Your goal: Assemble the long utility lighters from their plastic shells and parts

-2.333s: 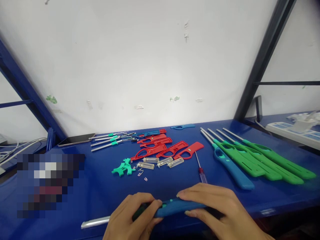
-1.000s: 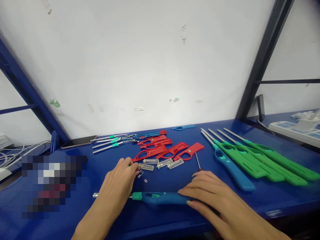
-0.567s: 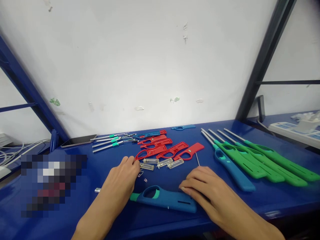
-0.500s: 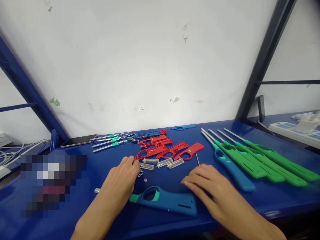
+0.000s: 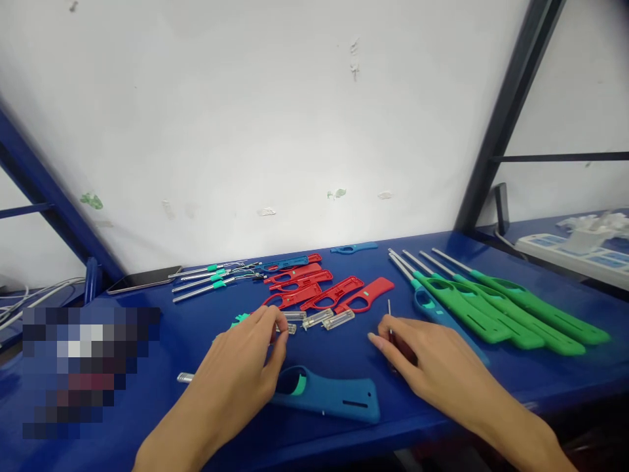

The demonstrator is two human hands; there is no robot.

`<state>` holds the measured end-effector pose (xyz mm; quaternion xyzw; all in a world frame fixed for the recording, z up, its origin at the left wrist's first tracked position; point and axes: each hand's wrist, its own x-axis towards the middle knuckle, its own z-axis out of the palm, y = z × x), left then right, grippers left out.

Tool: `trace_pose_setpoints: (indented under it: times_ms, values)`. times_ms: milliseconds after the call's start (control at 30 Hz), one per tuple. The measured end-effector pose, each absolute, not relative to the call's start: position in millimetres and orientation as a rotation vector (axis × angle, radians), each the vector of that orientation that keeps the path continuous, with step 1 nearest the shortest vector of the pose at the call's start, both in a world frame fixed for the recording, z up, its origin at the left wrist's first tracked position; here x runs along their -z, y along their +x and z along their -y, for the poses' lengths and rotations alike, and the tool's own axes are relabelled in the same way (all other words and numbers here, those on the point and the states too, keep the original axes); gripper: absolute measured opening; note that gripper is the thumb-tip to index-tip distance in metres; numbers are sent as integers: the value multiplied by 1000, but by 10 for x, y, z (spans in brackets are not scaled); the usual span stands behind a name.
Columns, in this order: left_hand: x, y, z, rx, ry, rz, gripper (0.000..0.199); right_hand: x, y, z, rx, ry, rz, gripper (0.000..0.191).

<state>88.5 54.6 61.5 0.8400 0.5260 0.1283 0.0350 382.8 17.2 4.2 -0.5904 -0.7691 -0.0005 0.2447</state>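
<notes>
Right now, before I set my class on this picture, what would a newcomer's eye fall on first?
Probably the fan of green stick lighters on the right of the blue table. Next, the red shell halves clustered mid-table, then the blue stick lighter in front, partly hidden by the left hand.

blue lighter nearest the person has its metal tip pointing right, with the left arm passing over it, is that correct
Not quite: the metal tip of the blue lighter nearest the person points left, not right, as the head view shows. The left arm does pass over it.
</notes>
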Motion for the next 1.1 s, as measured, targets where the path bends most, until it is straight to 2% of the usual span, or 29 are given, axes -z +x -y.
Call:
trace_pose_setpoints:
  times_ms: [133,267,333,467,667,800,933,1100]
  values:
    - [-576,974,-480,-649,2441,-1373,20,-70,3825,-141,-54,-1581,2049,41]
    - [-592,1095,-403,-719,2312,-1280,21,-92,3861,-90,-81,-1471,1928,29]
    - [-592,1141,-377,-752,2265,-1242,22,-98,3882,-70,-25,-1389,1884,21]
    - [-561,1195,-360,-806,2201,-1175,24,-87,3904,-73,123,-1258,1809,25]
    - [-515,1268,-349,-927,2203,-1111,19,-39,3887,-30,274,-1146,1673,16]
    - [-482,1308,-349,-1037,2299,-1087,16,-66,3765,69,-23,-1028,1352,4]
    - [-421,1320,-365,-1079,2385,-990,18,-103,3607,90,-460,-756,1242,12]
    - [-348,1324,-377,-1079,2444,-912,19,-74,3558,86,-529,-721,1282,12]
